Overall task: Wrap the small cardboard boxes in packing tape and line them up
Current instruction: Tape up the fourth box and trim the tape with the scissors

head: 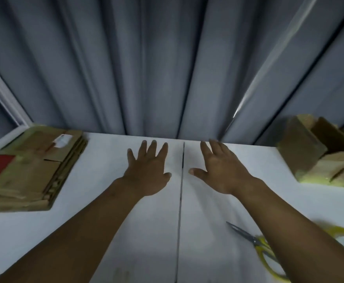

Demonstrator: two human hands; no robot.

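Both the left hand (146,170) and right hand (220,170) are spread wide, holding nothing, and the light, stiff small boxes (322,158) right of them look easy to grab by their sides.

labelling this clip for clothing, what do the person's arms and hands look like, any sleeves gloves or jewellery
Both arms are bare up to the frame edge, with no sleeves in view. The left hand and right hand wear no gloves, and no rings, watch or bracelet show on fingers or wrists. The picture is somewhat blurred, so fine marks cannot be told.
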